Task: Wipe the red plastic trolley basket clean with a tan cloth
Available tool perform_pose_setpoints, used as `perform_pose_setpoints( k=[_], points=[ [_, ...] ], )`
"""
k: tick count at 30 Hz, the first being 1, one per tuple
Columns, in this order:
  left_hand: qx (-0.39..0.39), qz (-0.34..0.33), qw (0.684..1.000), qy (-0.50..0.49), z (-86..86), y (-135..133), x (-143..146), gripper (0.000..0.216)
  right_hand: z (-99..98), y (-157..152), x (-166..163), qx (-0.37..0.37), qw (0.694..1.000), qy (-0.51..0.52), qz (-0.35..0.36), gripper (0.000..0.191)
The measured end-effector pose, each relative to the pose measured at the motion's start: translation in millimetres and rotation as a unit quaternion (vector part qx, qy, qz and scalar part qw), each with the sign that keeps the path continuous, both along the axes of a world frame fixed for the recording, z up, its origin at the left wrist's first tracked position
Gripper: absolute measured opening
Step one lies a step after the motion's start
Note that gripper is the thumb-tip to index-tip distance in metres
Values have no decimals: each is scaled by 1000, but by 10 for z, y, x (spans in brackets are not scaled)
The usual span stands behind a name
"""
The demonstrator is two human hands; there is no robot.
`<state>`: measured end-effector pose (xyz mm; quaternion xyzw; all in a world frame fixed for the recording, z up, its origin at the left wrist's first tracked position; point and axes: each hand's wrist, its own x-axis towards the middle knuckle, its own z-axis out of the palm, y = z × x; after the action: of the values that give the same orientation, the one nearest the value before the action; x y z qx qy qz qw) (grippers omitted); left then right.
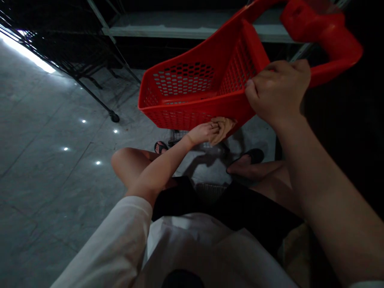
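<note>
A red plastic shopping cart (pixel 198 105) with perforated sides stands in front of me, its basket pointing left and its handle (pixel 336 70) at the upper right. My right hand (pixel 279 90) is closed over the cart's rim near the handle. Lower down, my left hand (pixel 205 132) presses a crumpled tan cloth (pixel 222 130) against the outside of the near wall. Its fingers are bent over the cloth, partly hidden by the folds. No items show inside the part of the basket I can see.
A metal shelf (pixel 192 33) runs behind the cart. At the left, a dark wire rack has a leg on a caster (pixel 114 116). My knees and sandalled feet (pixel 246 160) are close under the cart, on a grey tiled floor (pixel 45 168).
</note>
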<state>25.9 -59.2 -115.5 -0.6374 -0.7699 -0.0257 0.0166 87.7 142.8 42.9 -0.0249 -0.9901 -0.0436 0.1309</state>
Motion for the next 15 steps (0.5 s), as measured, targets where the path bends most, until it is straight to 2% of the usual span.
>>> perform_pose_setpoints(
  k=[3,8,9,12,15],
  points=[
    [-25,-60,997,29,53,-11,-95,41,-47,31,-28,-14,999,35,0,47],
    [-25,-107,990,92,199,-28,-104,39,-138,97,-131,-161,983,83,34,33],
    [-23,-111,988,103,230,-29,-88,39,-142,94,-147,-170,981,87,32,32],
    [-6,-121,984,128,313,-37,-76,46,-122,58,-143,-92,993,71,28,48],
    [30,-85,984,154,326,-71,-160,51,-142,33,-39,-27,997,45,52,59]
  ],
)
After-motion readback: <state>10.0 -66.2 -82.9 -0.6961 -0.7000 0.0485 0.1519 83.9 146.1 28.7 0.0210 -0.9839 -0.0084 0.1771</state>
